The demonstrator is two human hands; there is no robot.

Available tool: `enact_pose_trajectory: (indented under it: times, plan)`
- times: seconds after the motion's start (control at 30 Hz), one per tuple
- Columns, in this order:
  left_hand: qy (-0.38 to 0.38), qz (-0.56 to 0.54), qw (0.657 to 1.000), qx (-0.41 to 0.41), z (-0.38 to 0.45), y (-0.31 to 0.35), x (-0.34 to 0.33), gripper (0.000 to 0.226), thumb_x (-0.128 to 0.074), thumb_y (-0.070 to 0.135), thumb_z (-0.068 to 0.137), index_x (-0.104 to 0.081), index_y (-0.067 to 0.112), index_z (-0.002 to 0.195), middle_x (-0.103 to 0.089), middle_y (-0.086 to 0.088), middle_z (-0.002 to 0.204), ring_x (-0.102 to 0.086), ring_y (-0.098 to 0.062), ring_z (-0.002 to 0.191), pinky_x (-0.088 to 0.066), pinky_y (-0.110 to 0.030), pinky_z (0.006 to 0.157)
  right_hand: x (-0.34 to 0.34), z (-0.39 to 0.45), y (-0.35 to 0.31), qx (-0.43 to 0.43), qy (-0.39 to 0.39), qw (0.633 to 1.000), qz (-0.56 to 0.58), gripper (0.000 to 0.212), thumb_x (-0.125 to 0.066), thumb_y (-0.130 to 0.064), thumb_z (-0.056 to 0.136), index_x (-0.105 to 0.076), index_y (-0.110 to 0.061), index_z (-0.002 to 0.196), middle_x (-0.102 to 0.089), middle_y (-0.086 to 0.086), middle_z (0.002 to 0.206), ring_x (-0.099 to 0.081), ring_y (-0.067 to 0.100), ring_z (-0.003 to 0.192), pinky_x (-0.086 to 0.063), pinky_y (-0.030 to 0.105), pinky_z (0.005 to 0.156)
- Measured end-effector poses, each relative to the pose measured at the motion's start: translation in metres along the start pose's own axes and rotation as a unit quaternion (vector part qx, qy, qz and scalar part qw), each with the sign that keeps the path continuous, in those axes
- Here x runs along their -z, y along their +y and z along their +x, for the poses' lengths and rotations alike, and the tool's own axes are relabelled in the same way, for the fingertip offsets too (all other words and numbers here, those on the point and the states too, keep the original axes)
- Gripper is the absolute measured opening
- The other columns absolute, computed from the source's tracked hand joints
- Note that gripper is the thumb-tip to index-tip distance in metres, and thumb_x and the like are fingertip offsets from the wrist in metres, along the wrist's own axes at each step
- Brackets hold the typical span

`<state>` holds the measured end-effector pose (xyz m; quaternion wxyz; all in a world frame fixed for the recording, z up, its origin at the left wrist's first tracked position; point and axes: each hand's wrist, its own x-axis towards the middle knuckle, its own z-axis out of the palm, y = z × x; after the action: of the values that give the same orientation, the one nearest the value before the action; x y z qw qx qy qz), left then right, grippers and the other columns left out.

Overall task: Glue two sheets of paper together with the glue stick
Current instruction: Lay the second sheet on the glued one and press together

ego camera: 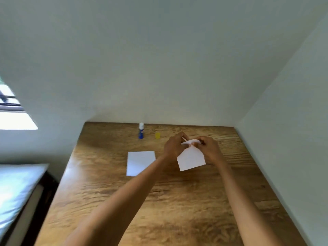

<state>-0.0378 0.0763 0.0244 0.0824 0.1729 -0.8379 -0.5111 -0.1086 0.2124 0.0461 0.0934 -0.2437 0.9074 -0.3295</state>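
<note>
Both your grips, left hand (173, 145) and right hand (208, 147), pinch one sheet (191, 159) by its top edge. Its mate, the second sheet (141, 162), lies flat lower left, nearer your left hand.

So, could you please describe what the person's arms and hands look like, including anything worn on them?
Both forearms are bare as far as the frame shows: no sleeves, no watch or bracelet visible. The left hand and right hand wear no gloves; rings cannot be made out.

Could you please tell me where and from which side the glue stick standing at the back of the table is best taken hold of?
Take the glue stick by its blue body, below the white top. It stands upright with its cap off beside it, so a grip round the sides from the front seems best, fingers kept off the exposed white end. Both the left hand and right hand now hold a paper sheet.
</note>
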Motion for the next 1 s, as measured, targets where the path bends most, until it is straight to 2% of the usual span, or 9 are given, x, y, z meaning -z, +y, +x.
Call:
enact_pose_trajectory:
  times: [0.13, 0.23, 0.37, 0.5, 0.63, 0.7, 0.8, 0.87, 1.0]
  plan:
    - [0.044, -0.111, 0.991, 0.053, -0.047, -0.031, 0.059, 0.026, -0.071, 0.021, 0.08, -0.053, 0.019, 0.099, -0.058, 0.002, 0.098, -0.057, -0.016, 0.087, -0.048, -0.024, 0.061, -0.033, -0.034, -0.044, -0.061, 0.009, 0.995, 0.081, 0.022, -0.06, -0.027, 0.088, -0.066, -0.008, 0.098, -0.068, 0.009, 0.092, -0.063, 0.023, 0.08, -0.053, 0.037, 0.072]
    - [0.063, -0.225, 0.964, 0.125, -0.077, -0.054, 0.09, 0.028, -0.073, 0.016, 0.079, -0.058, 0.012, 0.102, -0.063, -0.004, 0.094, -0.063, -0.015, 0.077, -0.053, -0.025, 0.056, -0.055, -0.055, -0.065, -0.114, 0.033, 0.973, 0.2, 0.019, -0.059, -0.022, 0.089, -0.063, -0.004, 0.096, -0.067, 0.012, 0.086, -0.06, 0.018, 0.064, -0.049, 0.026, 0.052]
    - [0.057, -0.261, 0.95, 0.16, -0.105, -0.08, 0.121, 0.025, -0.071, 0.011, 0.081, -0.062, 0.001, 0.102, -0.068, -0.004, 0.077, -0.063, -0.007, 0.048, -0.055, -0.021, 0.051, -0.078, -0.078, -0.09, -0.165, 0.048, 0.923, 0.344, 0.012, -0.057, -0.016, 0.091, -0.057, -0.005, 0.096, -0.063, 0.011, 0.089, -0.062, 0.016, 0.064, -0.053, 0.023, 0.049]
    - [0.072, -0.255, 0.951, 0.157, -0.117, -0.09, 0.137, 0.022, -0.071, 0.012, 0.081, -0.068, 0.0, 0.099, -0.071, -0.006, 0.079, -0.064, -0.009, 0.05, -0.055, -0.019, 0.05, -0.097, -0.093, -0.108, -0.207, 0.029, 0.877, 0.432, 0.018, -0.054, -0.013, 0.093, -0.052, -0.002, 0.107, -0.06, 0.009, 0.087, -0.062, 0.015, 0.067, -0.056, 0.022, 0.05]
    - [0.095, -0.233, 0.956, 0.154, -0.112, -0.085, 0.143, 0.023, -0.069, 0.014, 0.083, -0.068, -0.001, 0.1, -0.07, -0.01, 0.086, -0.064, -0.015, 0.058, -0.055, -0.021, 0.053, -0.106, -0.094, -0.117, -0.231, 0.022, 0.849, 0.475, 0.015, -0.052, -0.013, 0.094, -0.05, -0.003, 0.105, -0.06, 0.011, 0.086, -0.061, 0.016, 0.064, -0.057, 0.023, 0.051]
    - [0.102, -0.234, 0.954, 0.16, -0.108, -0.083, 0.145, 0.024, -0.069, 0.014, 0.083, -0.067, -0.002, 0.101, -0.069, -0.01, 0.086, -0.064, -0.016, 0.057, -0.055, -0.021, 0.051, -0.11, -0.092, -0.118, -0.236, 0.017, 0.855, 0.461, 0.011, -0.052, -0.015, 0.094, -0.051, -0.006, 0.1, -0.06, 0.01, 0.08, -0.061, 0.014, 0.059, -0.056, 0.022, 0.05]
    - [0.114, -0.222, 0.954, 0.169, -0.104, -0.087, 0.15, 0.023, -0.069, 0.013, 0.083, -0.066, -0.003, 0.099, -0.068, -0.012, 0.083, -0.061, -0.016, 0.054, -0.053, -0.021, 0.047, -0.114, -0.086, -0.114, -0.232, 0.005, 0.908, 0.349, 0.013, -0.054, -0.023, 0.093, -0.055, -0.012, 0.086, -0.055, 0.003, 0.068, -0.052, 0.009, 0.054, -0.046, 0.017, 0.042]
    - [0.108, -0.214, 0.953, 0.187, -0.105, -0.095, 0.151, 0.022, -0.069, 0.01, 0.082, -0.065, -0.005, 0.098, -0.066, -0.011, 0.077, -0.059, -0.016, 0.053, -0.051, -0.02, 0.044, -0.118, -0.082, -0.107, -0.214, 0.012, 0.932, 0.293, 0.018, -0.056, -0.025, 0.091, -0.057, -0.014, 0.078, -0.052, 0.0, 0.066, -0.046, 0.009, 0.056, -0.038, 0.017, 0.043]
    - [0.092, -0.194, 0.953, 0.214, -0.106, -0.108, 0.144, 0.022, -0.069, 0.01, 0.082, -0.066, -0.005, 0.099, -0.067, -0.013, 0.078, -0.06, -0.015, 0.055, -0.052, -0.02, 0.048, -0.127, -0.075, -0.096, -0.204, -0.023, 0.933, 0.294, 0.015, -0.061, -0.024, 0.089, -0.061, -0.013, 0.078, -0.064, 0.0, 0.076, -0.059, 0.009, 0.064, -0.043, 0.016, 0.046]
